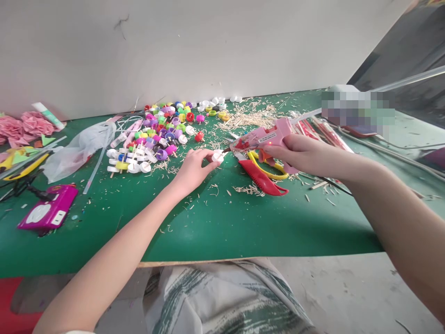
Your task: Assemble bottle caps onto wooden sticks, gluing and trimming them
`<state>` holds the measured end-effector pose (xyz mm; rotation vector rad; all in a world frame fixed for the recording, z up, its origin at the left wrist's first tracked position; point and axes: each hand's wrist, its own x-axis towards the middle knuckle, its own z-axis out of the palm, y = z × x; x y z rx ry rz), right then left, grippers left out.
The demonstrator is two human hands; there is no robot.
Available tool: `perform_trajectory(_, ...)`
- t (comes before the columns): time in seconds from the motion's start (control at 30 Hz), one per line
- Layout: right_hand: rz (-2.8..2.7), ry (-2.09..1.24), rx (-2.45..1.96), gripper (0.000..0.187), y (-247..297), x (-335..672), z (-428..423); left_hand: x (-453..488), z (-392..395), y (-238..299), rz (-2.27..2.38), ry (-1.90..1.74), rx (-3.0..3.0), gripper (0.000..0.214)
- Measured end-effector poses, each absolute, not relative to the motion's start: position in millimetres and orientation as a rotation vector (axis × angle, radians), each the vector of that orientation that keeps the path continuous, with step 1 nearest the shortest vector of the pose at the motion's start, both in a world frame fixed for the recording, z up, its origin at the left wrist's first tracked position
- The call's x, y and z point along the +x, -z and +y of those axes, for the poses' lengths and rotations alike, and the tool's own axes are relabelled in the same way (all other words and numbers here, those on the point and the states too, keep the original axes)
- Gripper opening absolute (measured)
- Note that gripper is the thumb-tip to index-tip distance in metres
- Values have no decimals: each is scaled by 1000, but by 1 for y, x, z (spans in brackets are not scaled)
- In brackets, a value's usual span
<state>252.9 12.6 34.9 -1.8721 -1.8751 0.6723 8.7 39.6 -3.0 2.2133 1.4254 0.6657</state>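
Between the fingertips of my left hand is a white bottle cap, held just above the green table. My right hand is wrapped round a pink hot glue gun, with a clear glue stick coming out of its back end. The gun's nozzle points left and meets or nearly meets the cap; I cannot tell if they touch. Below the gun lie a red-handled cutter and yellow-handled scissors, partly hidden by the gun and my hand.
Many coloured bottle caps, several with sticks through them, cover the back left. Wood splinters are strewn behind my hands. Leftward lie a plastic bag, a magenta power socket and pink crepe flowers. A cable runs along the right.
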Motion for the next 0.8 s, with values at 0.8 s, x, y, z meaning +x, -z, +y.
perform_trajectory(0.8,-1939,-679,-1864,66,-35,255,16,6,39,6,1411,-661,2207,18)
